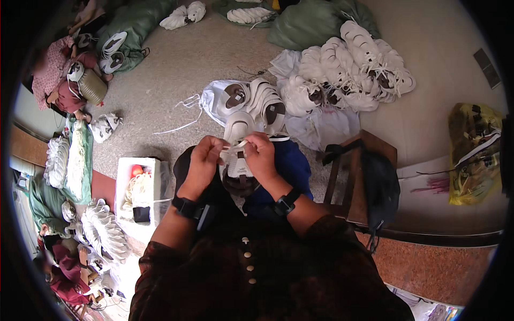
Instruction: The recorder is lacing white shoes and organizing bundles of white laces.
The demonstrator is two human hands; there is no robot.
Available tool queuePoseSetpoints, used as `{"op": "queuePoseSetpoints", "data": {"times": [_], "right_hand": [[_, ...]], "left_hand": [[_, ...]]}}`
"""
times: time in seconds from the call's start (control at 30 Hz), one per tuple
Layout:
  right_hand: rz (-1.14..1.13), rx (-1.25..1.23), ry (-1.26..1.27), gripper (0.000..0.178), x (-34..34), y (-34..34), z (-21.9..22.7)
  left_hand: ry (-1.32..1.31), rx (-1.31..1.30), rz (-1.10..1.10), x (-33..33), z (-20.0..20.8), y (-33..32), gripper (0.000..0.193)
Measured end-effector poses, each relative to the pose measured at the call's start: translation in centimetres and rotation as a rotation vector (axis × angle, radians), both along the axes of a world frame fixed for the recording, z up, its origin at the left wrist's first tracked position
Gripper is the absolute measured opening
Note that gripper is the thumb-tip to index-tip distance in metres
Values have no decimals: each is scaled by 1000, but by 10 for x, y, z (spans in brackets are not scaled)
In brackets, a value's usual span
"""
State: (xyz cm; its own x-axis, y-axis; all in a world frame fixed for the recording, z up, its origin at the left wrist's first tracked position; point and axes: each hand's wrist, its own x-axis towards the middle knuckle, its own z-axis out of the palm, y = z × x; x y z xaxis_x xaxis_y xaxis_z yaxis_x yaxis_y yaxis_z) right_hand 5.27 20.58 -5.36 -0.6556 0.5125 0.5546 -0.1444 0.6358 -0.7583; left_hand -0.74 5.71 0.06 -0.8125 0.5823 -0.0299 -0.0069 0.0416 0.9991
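A white sneaker [239, 126] rests between my knees, its toe pointing away from me and its darker heel end closest to my body. Over its tongue, a white shoelace [233, 148] runs between my two hands. My left hand [204, 155] pinches the lace with thumb and fingers on the sneaker's left side. On the right side, my right hand [260, 154] grips the lace too, fingers curled in. Just beyond lie more white shoe uppers [265, 101] with brown insides, partly on a white plastic bag [213, 101].
A big pile of white uppers [348, 69] lies at the far right. To my left stands a white foam box [120, 200] holding laces. A wooden stool [356, 182] with a black bag [381, 187] is at my right. Other people [59, 80] sit along the left side.
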Motion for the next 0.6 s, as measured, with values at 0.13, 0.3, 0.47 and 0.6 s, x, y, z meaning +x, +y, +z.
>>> {"op": "queuePoseSetpoints", "data": {"times": [0.13,0.3,0.47,0.6], "right_hand": [[365,-1092,-95,14,10,7,22],[-34,-1159,382,14,64,119,6],[-334,-685,-144,5,124,194,11],[-239,224,-298,15,81,149,7]], "left_hand": [[-613,348,33,-1,-5,20,13],[-383,491,236,-55,-3,-99,17],[-257,390,769,-72,-11,-249,18],[456,-394,514,-64,-53,-208,14]]}}
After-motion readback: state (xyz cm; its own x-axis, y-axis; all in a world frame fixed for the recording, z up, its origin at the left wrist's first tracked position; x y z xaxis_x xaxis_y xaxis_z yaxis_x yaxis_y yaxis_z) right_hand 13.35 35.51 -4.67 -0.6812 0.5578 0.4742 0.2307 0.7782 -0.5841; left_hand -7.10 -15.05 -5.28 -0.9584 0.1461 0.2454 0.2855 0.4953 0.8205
